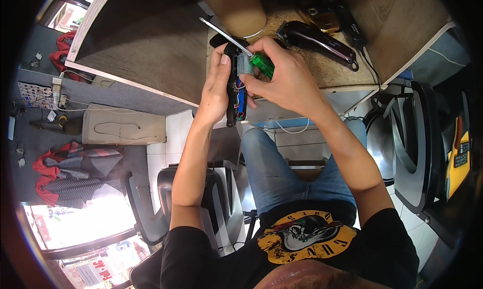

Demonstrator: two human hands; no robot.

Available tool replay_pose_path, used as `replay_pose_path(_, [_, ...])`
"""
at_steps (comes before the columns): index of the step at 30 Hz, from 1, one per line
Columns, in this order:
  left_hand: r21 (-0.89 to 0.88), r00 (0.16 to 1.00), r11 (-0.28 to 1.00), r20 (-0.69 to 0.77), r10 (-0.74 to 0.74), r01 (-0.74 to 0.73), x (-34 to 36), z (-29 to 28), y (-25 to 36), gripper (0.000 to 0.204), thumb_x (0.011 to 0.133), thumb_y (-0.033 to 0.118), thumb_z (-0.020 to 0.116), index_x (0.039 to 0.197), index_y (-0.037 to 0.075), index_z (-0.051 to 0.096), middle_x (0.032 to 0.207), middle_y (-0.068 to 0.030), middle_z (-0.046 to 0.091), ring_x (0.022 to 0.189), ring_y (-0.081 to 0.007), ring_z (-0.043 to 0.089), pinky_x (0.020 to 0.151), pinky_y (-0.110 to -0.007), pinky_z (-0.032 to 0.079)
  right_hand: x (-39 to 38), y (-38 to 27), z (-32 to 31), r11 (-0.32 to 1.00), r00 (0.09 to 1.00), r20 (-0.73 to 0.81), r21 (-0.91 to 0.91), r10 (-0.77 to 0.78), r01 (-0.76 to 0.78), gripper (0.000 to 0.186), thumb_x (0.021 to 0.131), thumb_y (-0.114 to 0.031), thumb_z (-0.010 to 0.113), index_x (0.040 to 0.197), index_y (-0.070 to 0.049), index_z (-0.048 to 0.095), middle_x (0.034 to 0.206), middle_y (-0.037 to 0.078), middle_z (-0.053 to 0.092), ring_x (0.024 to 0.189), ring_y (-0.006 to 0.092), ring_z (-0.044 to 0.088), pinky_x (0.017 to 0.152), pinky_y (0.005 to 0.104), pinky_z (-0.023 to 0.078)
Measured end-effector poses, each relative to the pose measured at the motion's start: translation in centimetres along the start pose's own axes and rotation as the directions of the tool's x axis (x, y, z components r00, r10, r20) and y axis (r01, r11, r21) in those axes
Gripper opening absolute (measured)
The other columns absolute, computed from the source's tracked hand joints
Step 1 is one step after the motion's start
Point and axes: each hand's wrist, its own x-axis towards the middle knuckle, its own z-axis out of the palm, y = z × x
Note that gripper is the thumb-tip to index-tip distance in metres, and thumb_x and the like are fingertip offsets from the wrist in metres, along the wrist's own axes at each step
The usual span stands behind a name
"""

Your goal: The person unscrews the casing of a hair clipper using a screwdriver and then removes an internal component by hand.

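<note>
An opened hair clipper (pixel 232 101), with its black housing split lengthwise, stands nearly upright between my hands. Inside it show a silver motor, a blue part and thin coloured wires. My left hand (pixel 216 93) wraps its housing from the left, thumb along the edge. In my right hand (pixel 292 82) rests a screwdriver (pixel 262 64) with a green see-through handle, its metal shaft slanting up and left across the clipper, tip in the air. The thumb and fingers of that hand also reach the motor area; exactly what the fingertips touch is partly hidden.
Behind my hands, a shelf (pixel 322 80) holds a dark, glossy hair clipper (pixel 322 45), a gold-coloured device (pixel 322 20), a black corded piece (pixel 350 29) and a tan cylinder (pixel 237 9). A wooden panel (pixel 136 42) rises at left. A black chair (pixel 415 148) stands at right.
</note>
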Motion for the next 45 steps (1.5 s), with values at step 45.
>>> replay_pose_path(45, [-0.039,0.998,0.998,-0.016,-0.053,0.052,0.0,0.1,0.4,0.043,0.117,0.044,0.037,0.147,0.013,0.04,0.085,-0.0113,0.065,0.064,-0.0188,0.068,0.059,-0.037,0.064,0.6,0.3,0.1,0.998,0.998,0.05,-0.053,-0.033,0.035,0.038,0.088,-0.016,0.078,0.118,0.001,0.062,0.068,0.011,0.072,0.065,0.0267,0.073,0.07,0.039,0.056])
